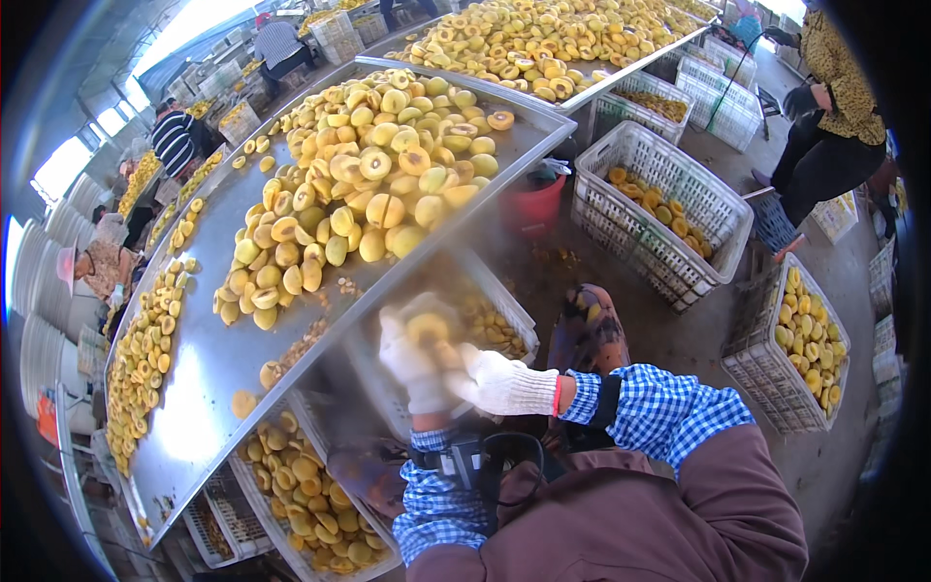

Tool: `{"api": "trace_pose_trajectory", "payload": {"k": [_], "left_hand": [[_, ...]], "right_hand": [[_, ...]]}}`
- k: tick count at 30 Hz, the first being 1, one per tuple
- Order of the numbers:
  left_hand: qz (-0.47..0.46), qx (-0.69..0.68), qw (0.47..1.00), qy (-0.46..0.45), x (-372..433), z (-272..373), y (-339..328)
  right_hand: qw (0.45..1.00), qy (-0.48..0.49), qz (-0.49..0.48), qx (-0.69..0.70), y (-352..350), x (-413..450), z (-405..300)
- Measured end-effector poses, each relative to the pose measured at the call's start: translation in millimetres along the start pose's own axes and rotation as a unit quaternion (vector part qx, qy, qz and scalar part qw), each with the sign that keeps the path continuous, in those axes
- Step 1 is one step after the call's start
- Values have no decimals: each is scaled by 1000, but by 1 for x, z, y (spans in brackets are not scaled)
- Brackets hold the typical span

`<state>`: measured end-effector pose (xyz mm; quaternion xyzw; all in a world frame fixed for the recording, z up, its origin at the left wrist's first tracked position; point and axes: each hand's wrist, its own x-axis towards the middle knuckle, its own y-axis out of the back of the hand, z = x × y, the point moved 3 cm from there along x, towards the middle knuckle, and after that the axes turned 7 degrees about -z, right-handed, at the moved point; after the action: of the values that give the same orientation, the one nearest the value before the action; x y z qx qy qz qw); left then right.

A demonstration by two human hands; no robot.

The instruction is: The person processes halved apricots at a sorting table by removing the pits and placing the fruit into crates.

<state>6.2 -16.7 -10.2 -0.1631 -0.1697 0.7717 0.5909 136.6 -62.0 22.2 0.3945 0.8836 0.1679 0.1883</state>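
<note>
My left hand (413, 360), in a white knit glove, holds a yellow stone-fruit half (428, 329) with its cut face up. My right hand (509, 380), gloved the same way, has its fingers against the fruit's lower edge. Blur hides whether a small tool is in it. Both hands are just off the near edge of a metal table (218, 218), above a plastic crate (502, 284) with yellow fruit pieces. A heap of fruit halves (349, 182) lies on the table, some with pits showing. Loose pits (309, 338) are scattered near its edge.
A crate of fruit halves (313, 495) stands below the table at left. On my right are a white crate (654, 254), another full crate (760, 371) and a red bucket (534, 207). A person (847, 109) stands at far right; others sit beyond the table.
</note>
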Motion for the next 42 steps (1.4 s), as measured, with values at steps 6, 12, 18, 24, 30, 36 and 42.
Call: {"api": "trace_pose_trajectory", "payload": {"k": [6, 12, 18, 24, 30, 36, 42], "left_hand": [[-114, -97, 969, 196, 4, -4, 4], [-148, -118, 943, 273, 3, -1, -7], [-71, -97, 957, 263, -9, 11, -27], [-94, -82, 959, 254, 3, 9, 1], [38, -159, 984, 71, 5, 22, 71], [370, 562, 740, 17, -88, 123, 208], [178, 482, 844, -154, 39, 116, 136]], "right_hand": [[998, -11, -61, 27, 11, -3, -4], [932, -95, -178, 300, 21, -19, -23], [726, -77, -314, 607, 9, -6, 9], [779, -73, -305, 543, 5, -2, 7], [968, 98, -81, 216, 11, 54, 85], [904, -33, -174, -388, -3, 38, 141], [839, 287, -47, -460, -32, 58, 158]]}}
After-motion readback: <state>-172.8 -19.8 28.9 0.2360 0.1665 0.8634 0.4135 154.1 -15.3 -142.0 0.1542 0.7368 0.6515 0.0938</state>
